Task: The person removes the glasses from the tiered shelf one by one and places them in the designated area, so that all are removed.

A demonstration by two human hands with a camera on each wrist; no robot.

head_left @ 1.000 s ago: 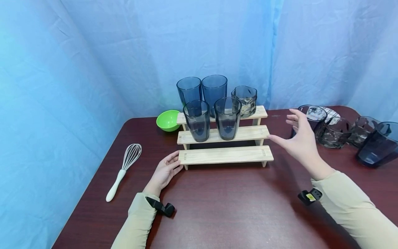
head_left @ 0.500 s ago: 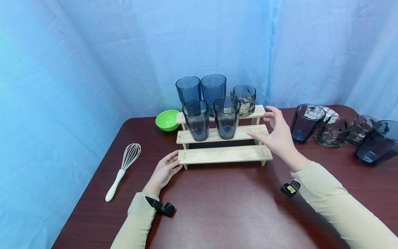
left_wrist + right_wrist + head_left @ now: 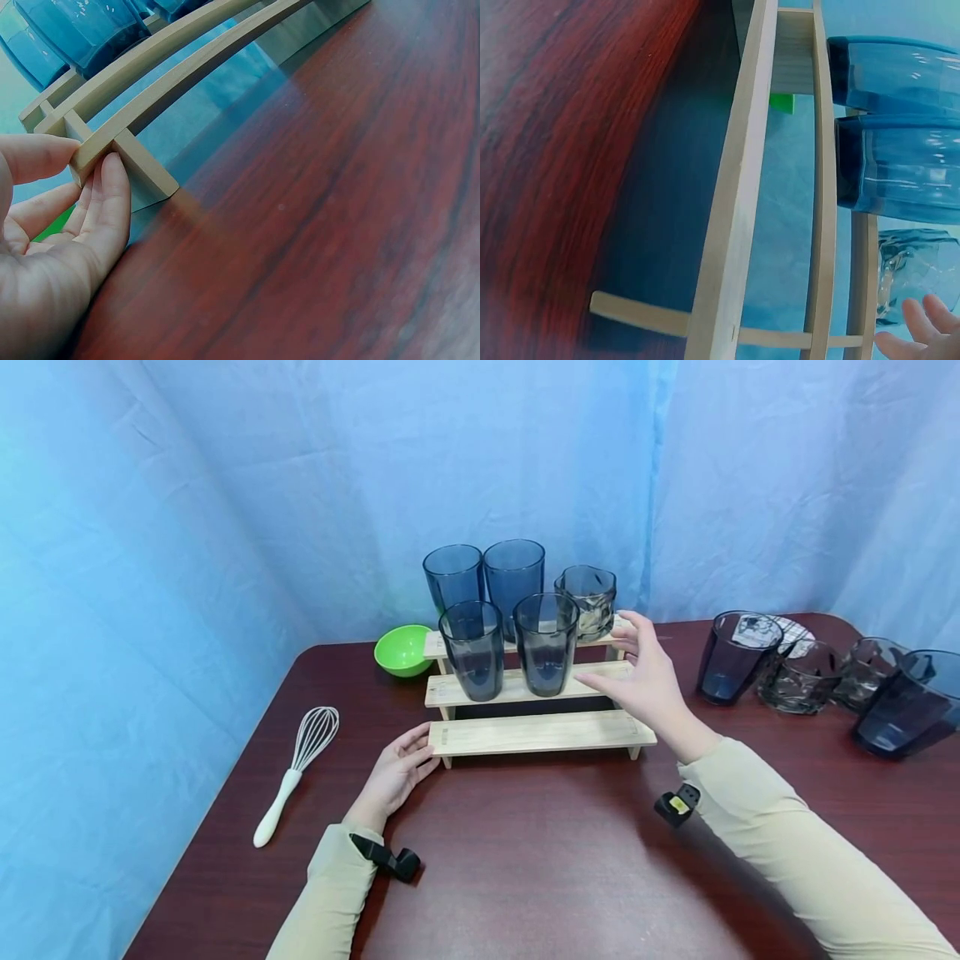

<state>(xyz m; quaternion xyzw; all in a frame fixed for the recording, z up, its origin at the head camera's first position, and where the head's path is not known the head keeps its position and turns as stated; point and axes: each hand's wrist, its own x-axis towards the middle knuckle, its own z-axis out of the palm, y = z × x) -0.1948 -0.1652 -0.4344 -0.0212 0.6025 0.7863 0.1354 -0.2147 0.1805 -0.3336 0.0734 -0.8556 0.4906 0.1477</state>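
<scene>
A three-step wooden rack (image 3: 543, 733) stands on the table. My left hand (image 3: 390, 781) pinches the left end of its lowest step; the left wrist view shows the thumb (image 3: 46, 159) above the board's corner and fingers beneath. Two tall blue-grey glasses (image 3: 547, 647) stand on the middle step. On the top step are two more tall glasses (image 3: 514, 581) and a short wavy glass (image 3: 589, 602) at the right. My right hand (image 3: 651, 685) is held over the rack's right end, thumb and fingers spread apart with nothing between them, fingertips close to the short glass.
To the right stand two tall dark glasses (image 3: 733, 660) and two short ones (image 3: 801, 681), with a white patterned item (image 3: 787, 631) behind. A green bowl (image 3: 403, 652) sits by the rack's back left. A white-handled whisk (image 3: 288, 789) lies at the left. Blue curtain (image 3: 375, 460) hangs behind.
My right hand has moved left from beside the tall dark glass to over the rack's right end, its fingers still spread. My left hand stays at the lowest step.
</scene>
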